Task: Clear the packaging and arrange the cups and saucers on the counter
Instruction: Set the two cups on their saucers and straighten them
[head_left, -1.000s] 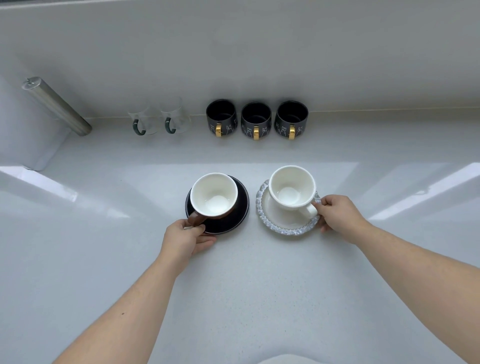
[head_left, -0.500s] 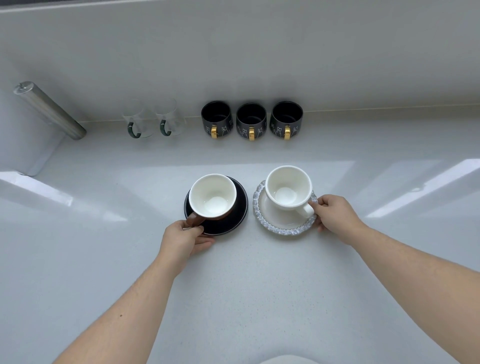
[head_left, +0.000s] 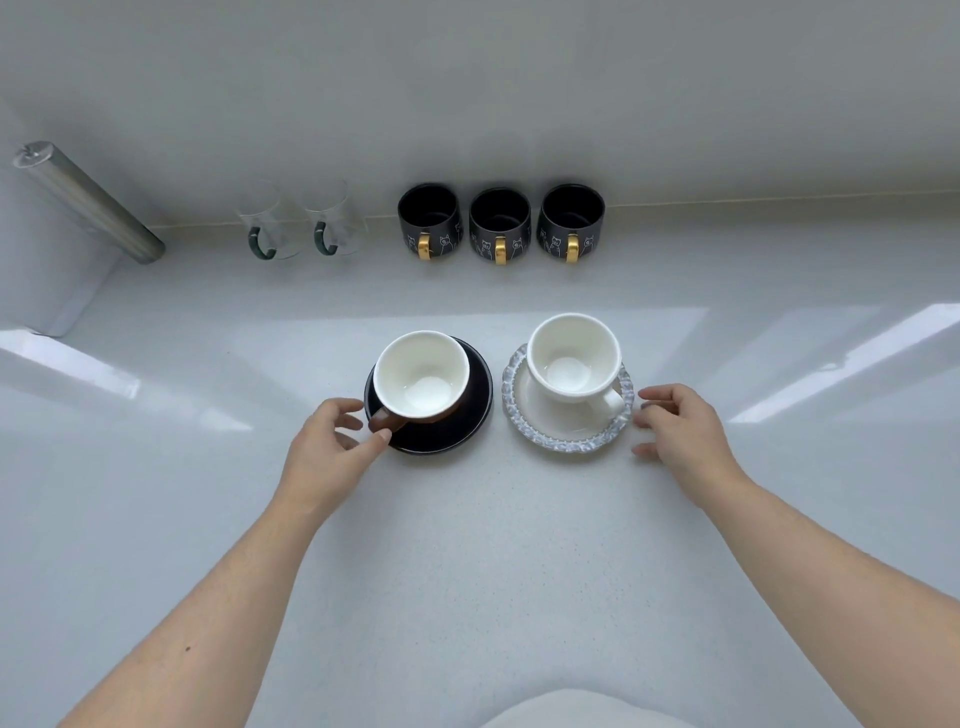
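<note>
A brown cup with a white inside (head_left: 422, 376) stands on a black saucer (head_left: 467, 415) at the middle of the white counter (head_left: 467, 545). To its right a white cup (head_left: 574, 358) sits on a white saucer with a grey ruffled rim (head_left: 571, 444). My left hand (head_left: 327, 449) hovers just left of the black saucer, fingers spread near the brown handle, holding nothing. My right hand (head_left: 680, 431) is open a little right of the ruffled saucer, apart from it.
Three black mugs with gold handles (head_left: 500, 223) line the back wall, with two clear glass cups with green handles (head_left: 298, 221) to their left. A metal cylinder (head_left: 88, 200) leans at the far left over a white container (head_left: 47, 280).
Both hands have let go: the left released the brown cup's handle, the right released the white cup's handle and drew back to the right. Both cups stay on their saucers.
</note>
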